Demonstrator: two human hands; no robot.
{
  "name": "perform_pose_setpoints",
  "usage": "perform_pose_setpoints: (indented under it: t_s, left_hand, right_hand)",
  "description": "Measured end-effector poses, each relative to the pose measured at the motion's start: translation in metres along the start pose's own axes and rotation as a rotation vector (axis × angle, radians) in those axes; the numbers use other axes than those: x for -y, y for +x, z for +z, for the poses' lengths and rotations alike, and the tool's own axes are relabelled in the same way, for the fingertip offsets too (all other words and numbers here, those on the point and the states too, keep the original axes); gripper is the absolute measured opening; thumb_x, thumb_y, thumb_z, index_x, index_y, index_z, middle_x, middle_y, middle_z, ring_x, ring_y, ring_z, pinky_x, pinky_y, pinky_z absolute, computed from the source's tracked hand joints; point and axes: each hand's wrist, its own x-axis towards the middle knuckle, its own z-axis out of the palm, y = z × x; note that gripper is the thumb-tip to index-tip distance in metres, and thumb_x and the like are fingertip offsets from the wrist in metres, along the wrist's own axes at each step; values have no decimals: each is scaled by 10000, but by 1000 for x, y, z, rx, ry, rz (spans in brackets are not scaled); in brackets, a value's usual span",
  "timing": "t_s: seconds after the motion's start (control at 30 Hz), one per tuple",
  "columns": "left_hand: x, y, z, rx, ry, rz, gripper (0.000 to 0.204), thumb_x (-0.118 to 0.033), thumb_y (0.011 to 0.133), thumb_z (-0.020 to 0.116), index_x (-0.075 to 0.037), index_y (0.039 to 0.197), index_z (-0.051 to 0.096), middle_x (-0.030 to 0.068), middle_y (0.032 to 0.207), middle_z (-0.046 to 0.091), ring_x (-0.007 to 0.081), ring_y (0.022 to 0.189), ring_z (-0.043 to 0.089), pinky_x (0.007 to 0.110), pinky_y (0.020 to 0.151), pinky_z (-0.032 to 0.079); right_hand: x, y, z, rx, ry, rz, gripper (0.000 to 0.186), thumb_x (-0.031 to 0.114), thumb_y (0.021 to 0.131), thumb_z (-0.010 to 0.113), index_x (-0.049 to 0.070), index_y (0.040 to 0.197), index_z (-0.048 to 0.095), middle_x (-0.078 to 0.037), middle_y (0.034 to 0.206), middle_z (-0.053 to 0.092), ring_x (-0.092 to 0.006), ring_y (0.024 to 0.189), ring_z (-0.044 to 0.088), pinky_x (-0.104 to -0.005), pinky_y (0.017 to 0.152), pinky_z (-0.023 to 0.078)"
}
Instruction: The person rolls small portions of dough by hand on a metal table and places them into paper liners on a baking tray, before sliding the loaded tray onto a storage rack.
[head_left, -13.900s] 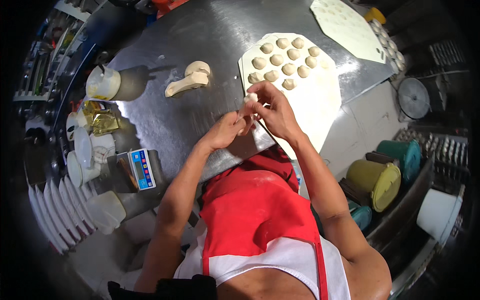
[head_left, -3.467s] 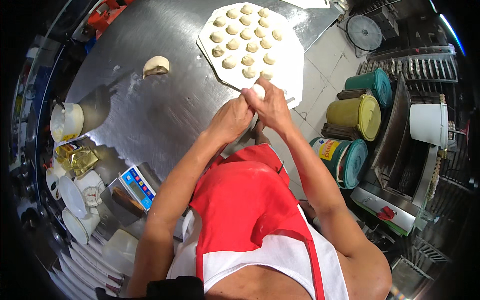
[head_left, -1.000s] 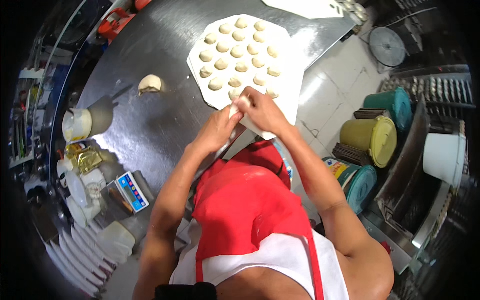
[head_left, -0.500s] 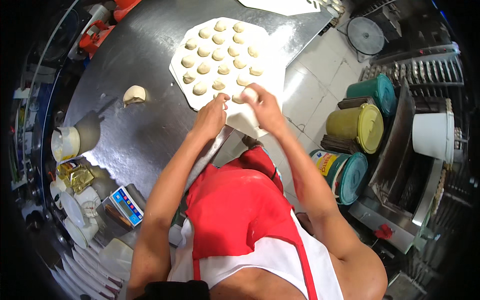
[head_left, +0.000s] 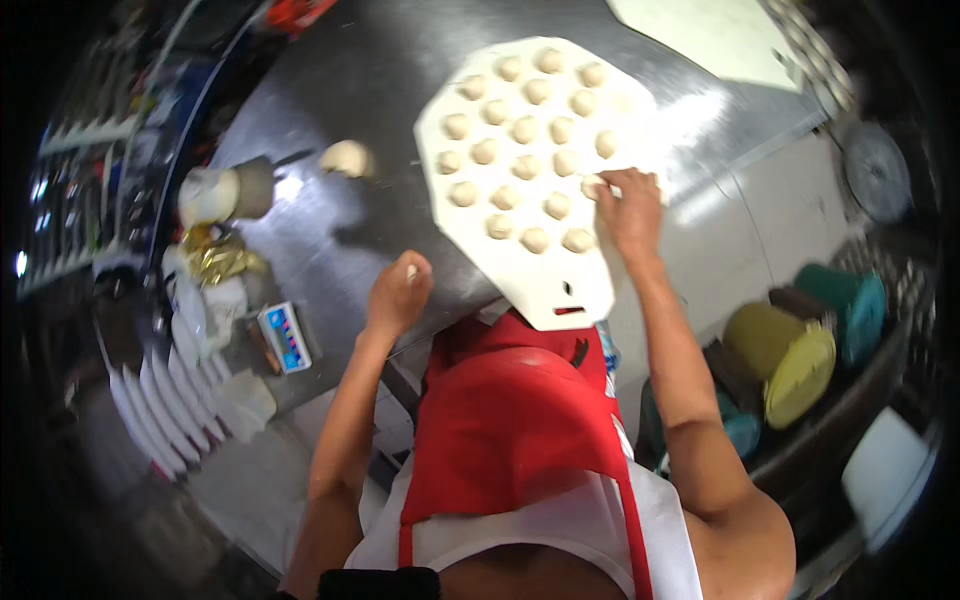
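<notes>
My right hand (head_left: pixel 632 215) is at the right side of a white board (head_left: pixel 535 285), its fingers closed round a small dough ball (head_left: pixel 591 187) at the board's surface. Several round, pale dough balls (head_left: pixel 526 167) stand on the board in loose rows. Off the board's near left edge, my left hand (head_left: pixel 399 292) is curled closed above the steel table. A small pale bit shows at its fingertips, too small to name. Farther left on the table lies a larger lump of dough (head_left: pixel 346 158).
A tub (head_left: pixel 208 196), gold wrapping (head_left: pixel 218 256) and a blue-and-white scale (head_left: pixel 285 338) stand along the left. Another white board (head_left: pixel 705 40) lies at the far right. Lidded buckets, among them a yellow bucket (head_left: pixel 790 350), stand on the floor beyond the table's right edge.
The view has shifted, so the board appears farther right. My hands have parted: the left has left the board's near edge, and the right has reached farther along its right side.
</notes>
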Motion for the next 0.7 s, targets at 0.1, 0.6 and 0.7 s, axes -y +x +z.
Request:
perform_pose_setpoints:
  t_s: [0.1, 0.6, 0.7]
  left_hand:
    - [-5, 15, -39, -165, 88, 170, 95, -155, 999, 668, -83, 1059, 682, 177, 913, 722, 415, 894, 714, 510, 784, 539]
    - [116, 246, -142, 113, 538, 461, 617, -234, 832, 885, -116, 1380, 628, 78, 1508, 541, 319, 1404, 456, 470, 1149, 399]
    - [126, 231, -126, 94, 282, 408, 562, -269, 829, 901, -78, 1297, 656, 147, 1346, 650, 345, 1263, 600, 463, 1040, 488]
  right_hand:
    - [-17, 10, -3, 4, 38, -48, 251, 169, 914, 777, 91, 1152, 796, -121, 1052, 722, -354, 1016, 631, -489, 963, 482]
    - [103, -173, -54, 80, 92, 401, 209, 128, 982, 703, 53, 1170, 757, -146, 958, 736, -276, 820, 696, -407, 789, 553]
    - [148, -184, -46, 186, 159, 404, 192, 95, 960, 718, 66, 1143, 766, -142, 969, 744, -276, 816, 712, -411, 794, 558]
